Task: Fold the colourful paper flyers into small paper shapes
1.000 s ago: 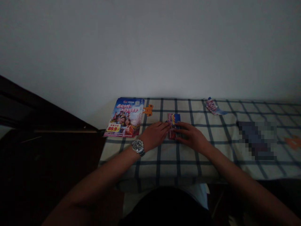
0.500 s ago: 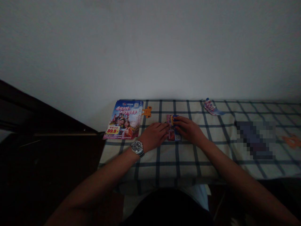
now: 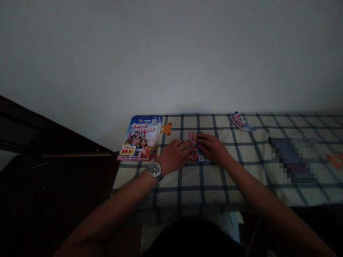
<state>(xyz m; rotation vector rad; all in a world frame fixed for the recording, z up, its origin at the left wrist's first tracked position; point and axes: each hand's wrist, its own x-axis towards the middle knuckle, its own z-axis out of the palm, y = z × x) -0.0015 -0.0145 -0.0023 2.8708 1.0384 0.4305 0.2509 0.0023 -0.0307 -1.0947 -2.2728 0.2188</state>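
A small folded colourful leaflet (image 3: 197, 154) lies on the checked cloth (image 3: 214, 178) in front of me. My left hand (image 3: 174, 155), with a wristwatch (image 3: 155, 170) on its wrist, rests flat against the leaflet's left side with its fingers stretched out. My right hand (image 3: 213, 148) lies on top of the leaflet, fingers pressing down on its upper part and covering most of it. Both hands touch the paper.
A stack of colourful flyers (image 3: 140, 137) lies at the cloth's far left corner, with a small orange cutout (image 3: 166, 129) beside it. A folded paper piece (image 3: 240, 121) sits near the wall. A blurred dark patch (image 3: 293, 159) lies to the right. Dark furniture stands at left.
My right hand has slid up and left over the leaflet, covering more of it. My left hand has stayed beside it.
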